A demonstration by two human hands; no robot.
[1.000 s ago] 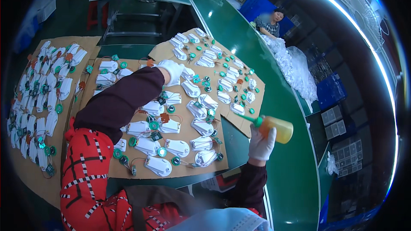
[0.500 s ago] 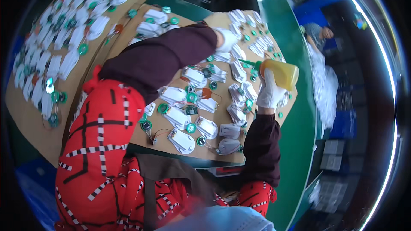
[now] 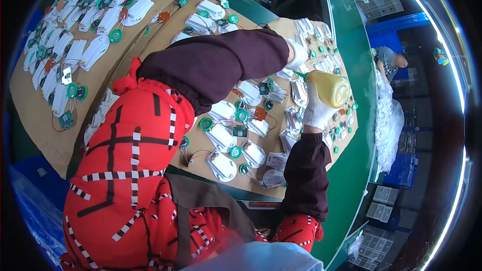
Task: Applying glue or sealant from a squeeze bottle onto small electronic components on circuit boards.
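My right hand (image 3: 317, 110), in a white glove, is closed around a yellow squeeze bottle (image 3: 329, 88). The bottle is tipped on its side, its green nozzle (image 3: 300, 75) pointing left over the rows of white plastic housings (image 3: 221, 166). Just left of and beyond the nozzle is my left hand (image 3: 298, 54), also white-gloved; its fingers are hidden or too small to make out. White housings lie right below both hands. Green-rimmed round speakers (image 3: 242, 116), thin wires and small green circuit boards (image 3: 240, 130) lie among the housings.
Brown cardboard sheets (image 3: 181, 170) carry the parts on a green table (image 3: 351, 45). A second sheet at left holds a dense spread of housings (image 3: 95, 52). Across the table at right, another person (image 3: 389, 62) is near a heap of clear plastic bags (image 3: 389, 125).
The view has shifted a little. My left hand has moved rightward over the parts, closer to the nozzle. The bottle has turned slightly, showing more of its base, still in my right hand.
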